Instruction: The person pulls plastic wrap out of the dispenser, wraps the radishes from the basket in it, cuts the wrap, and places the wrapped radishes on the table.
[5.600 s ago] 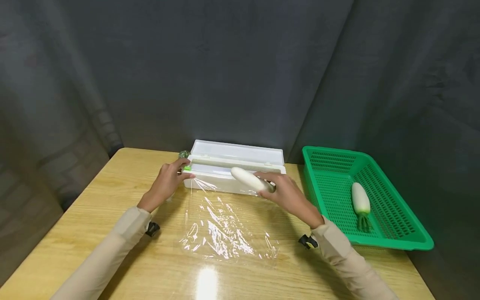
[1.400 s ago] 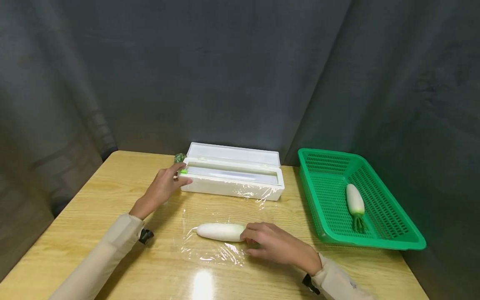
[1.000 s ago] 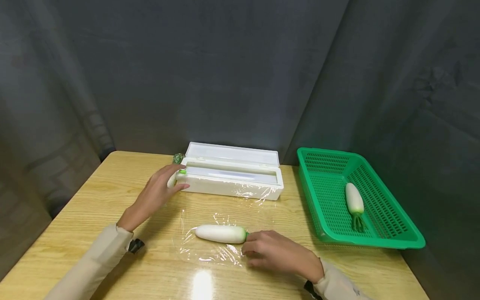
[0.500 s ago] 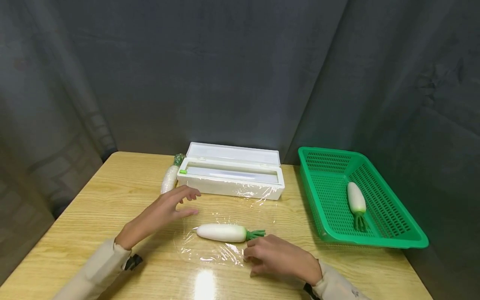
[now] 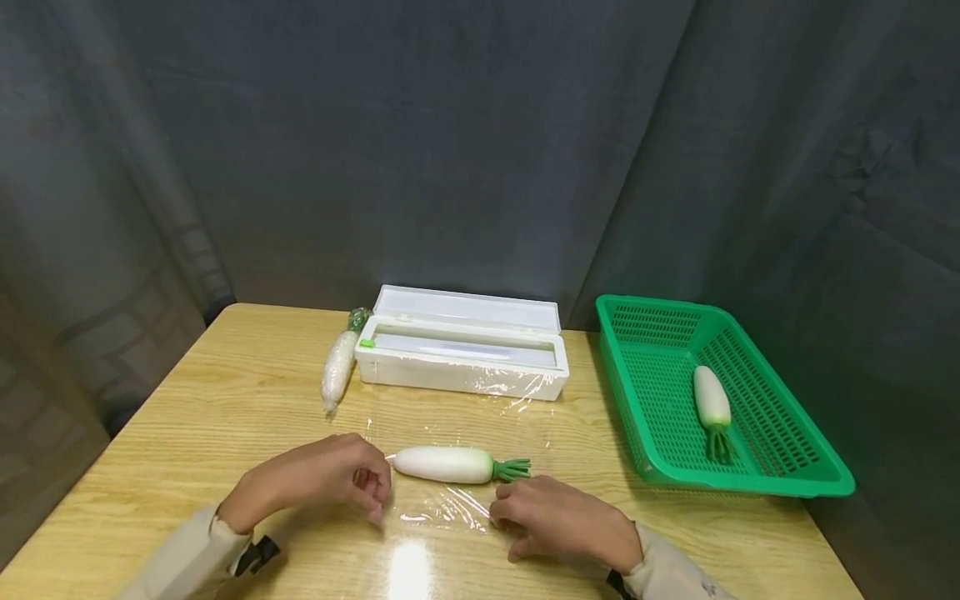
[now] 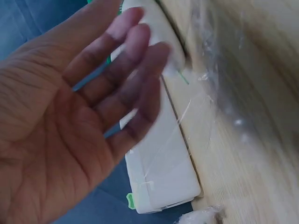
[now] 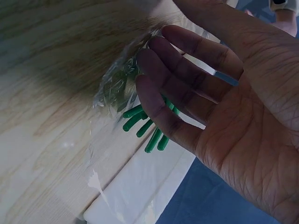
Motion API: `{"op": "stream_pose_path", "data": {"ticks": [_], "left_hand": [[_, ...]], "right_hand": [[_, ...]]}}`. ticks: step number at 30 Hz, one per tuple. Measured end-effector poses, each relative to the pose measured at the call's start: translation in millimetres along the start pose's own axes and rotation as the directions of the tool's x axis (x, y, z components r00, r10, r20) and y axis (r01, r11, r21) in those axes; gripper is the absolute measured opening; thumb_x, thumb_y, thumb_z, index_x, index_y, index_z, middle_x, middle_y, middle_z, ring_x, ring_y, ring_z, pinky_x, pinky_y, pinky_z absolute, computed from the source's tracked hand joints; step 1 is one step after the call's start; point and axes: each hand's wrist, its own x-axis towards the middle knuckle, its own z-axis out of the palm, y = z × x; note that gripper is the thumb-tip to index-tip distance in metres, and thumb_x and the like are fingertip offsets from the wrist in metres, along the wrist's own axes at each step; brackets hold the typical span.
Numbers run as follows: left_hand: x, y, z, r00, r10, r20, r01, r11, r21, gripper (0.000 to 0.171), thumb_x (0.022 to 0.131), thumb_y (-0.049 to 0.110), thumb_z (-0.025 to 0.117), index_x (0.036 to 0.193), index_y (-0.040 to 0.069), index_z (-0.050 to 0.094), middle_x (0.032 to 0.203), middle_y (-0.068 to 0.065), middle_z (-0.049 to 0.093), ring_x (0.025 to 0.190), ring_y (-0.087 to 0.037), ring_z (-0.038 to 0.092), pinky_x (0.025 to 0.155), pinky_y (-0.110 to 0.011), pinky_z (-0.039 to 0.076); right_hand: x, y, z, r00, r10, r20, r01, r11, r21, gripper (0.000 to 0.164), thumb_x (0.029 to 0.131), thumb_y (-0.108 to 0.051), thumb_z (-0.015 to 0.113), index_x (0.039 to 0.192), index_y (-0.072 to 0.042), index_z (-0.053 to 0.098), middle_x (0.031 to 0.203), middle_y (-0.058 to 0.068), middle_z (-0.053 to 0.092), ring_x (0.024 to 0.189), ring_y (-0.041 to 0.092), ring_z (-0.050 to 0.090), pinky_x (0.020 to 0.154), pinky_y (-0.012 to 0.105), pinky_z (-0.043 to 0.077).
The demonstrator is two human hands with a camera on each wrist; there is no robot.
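Observation:
In the head view a white radish (image 5: 444,464) with green stalks lies crosswise on a sheet of clear plastic wrap (image 5: 442,510) on the table. My left hand (image 5: 330,477) hovers by the radish's root tip, its fingers loosely bent and apart from the thumb in the left wrist view. Just below the green stalks is my right hand (image 5: 558,518), with relaxed fingers close to the wrap's edge; the right wrist view does not settle whether the fingertips touch the film. Behind the radish stands a white wrap dispenser box (image 5: 461,379), lid up, with film hanging over its front.
A wrapped radish (image 5: 341,364) lies left of the dispenser. At the right stands a green plastic basket (image 5: 750,481) with another radish (image 5: 711,398) inside. Dark curtains (image 5: 480,150) hang behind the wooden table (image 5: 225,392).
My right hand set the radish on the wrap and let go of its stalk end. My left hand left the dispenser and came down toward the near left of the radish.

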Motion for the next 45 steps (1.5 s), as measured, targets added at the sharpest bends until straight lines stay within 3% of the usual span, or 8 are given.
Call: {"op": "stream_pose_path", "data": {"ticks": [5, 14, 24, 31, 37, 41, 45], "left_hand": [[-2.8, 2.4, 6.0, 0.996, -0.083, 0.045, 0.083, 0.997, 0.002, 0.022, 0.076, 0.023, 0.093, 0.083, 0.021, 0.072, 0.069, 0.018, 0.059, 0.062, 0.006, 0.053, 0.059, -0.019, 0.049], [-3.8, -2.0, 11.6, 0.995, -0.094, 0.043, 0.088, 0.989, 0.120, 0.029, 0.073, 0.009, 0.094, 0.082, 0.021, 0.068, 0.074, 0.015, 0.058, 0.068, 0.005, 0.049, 0.063, -0.018, 0.046], [-8.2, -5.7, 12.9, 0.997, -0.081, -0.021, 0.083, 0.968, 0.239, 0.032, 0.077, -0.004, 0.082, 0.076, 0.025, 0.070, 0.074, 0.022, 0.058, 0.068, 0.006, 0.048, 0.063, -0.018, 0.045], [-10.3, -7.1, 8.8, 0.998, -0.055, -0.021, 0.059, 0.968, 0.244, 0.027, 0.080, 0.005, 0.087, 0.077, 0.026, 0.072, 0.076, 0.024, 0.061, 0.069, 0.008, 0.049, 0.065, -0.018, 0.046], [-10.9, -6.1, 3.9, 1.000, -0.013, -0.020, 0.017, 0.976, 0.217, 0.024, 0.083, 0.004, 0.085, 0.079, 0.025, 0.075, 0.078, 0.024, 0.065, 0.070, 0.009, 0.051, 0.066, -0.017, 0.049], [-9.9, -4.8, -0.5, 1.000, -0.001, -0.018, 0.005, 0.982, 0.190, 0.020, 0.086, 0.006, 0.084, 0.080, 0.023, 0.076, 0.079, 0.022, 0.068, 0.070, 0.009, 0.053, 0.065, -0.017, 0.050], [-9.6, -4.9, -4.1, 0.999, -0.025, -0.022, 0.029, 0.986, 0.164, 0.014, 0.086, 0.014, 0.085, 0.081, 0.023, 0.076, 0.081, 0.021, 0.069, 0.071, 0.008, 0.053, 0.066, -0.018, 0.051]], "right_hand": [[-0.3, -0.7, -0.6, 1.000, 0.007, 0.006, -0.007, 1.000, 0.011, 0.031, 0.080, -0.031, 0.089, 0.085, -0.022, 0.060, 0.079, -0.015, 0.037, 0.069, 0.001, 0.032, 0.063, 0.017, 0.030], [-1.4, -1.1, 2.3, 0.999, 0.027, -0.028, -0.024, 0.996, 0.084, 0.029, 0.077, -0.006, 0.079, 0.076, -0.020, 0.054, 0.075, -0.014, 0.037, 0.064, 0.001, 0.030, 0.058, 0.015, 0.028], [-2.1, -0.7, 6.4, 0.998, 0.022, -0.059, -0.018, 0.997, 0.069, 0.034, 0.077, 0.000, 0.075, 0.069, -0.020, 0.048, 0.071, -0.014, 0.037, 0.062, 0.001, 0.030, 0.056, 0.014, 0.029], [-4.0, -1.0, 3.7, 0.994, 0.075, -0.075, -0.066, 0.992, 0.112, 0.037, 0.086, 0.001, 0.070, 0.069, -0.021, 0.046, 0.072, -0.014, 0.040, 0.061, 0.002, 0.028, 0.053, 0.014, 0.029], [-7.5, 1.2, 2.6, 0.983, 0.095, -0.155, -0.083, 0.993, 0.080, 0.030, 0.097, -0.007, 0.068, 0.076, -0.020, 0.050, 0.069, -0.014, 0.041, 0.057, 0.002, 0.031, 0.051, 0.015, 0.030], [-8.9, 4.4, -0.8, 0.981, 0.077, -0.180, -0.063, 0.995, 0.083, 0.029, 0.095, -0.006, 0.069, 0.077, -0.020, 0.050, 0.067, -0.014, 0.036, 0.058, 0.001, 0.029, 0.052, 0.014, 0.027], [-9.2, 8.1, -5.2, 0.977, 0.071, -0.200, -0.051, 0.993, 0.103, 0.032, 0.087, 0.000, 0.069, 0.074, -0.020, 0.047, 0.067, -0.015, 0.033, 0.059, 0.000, 0.027, 0.052, 0.014, 0.024]]}}
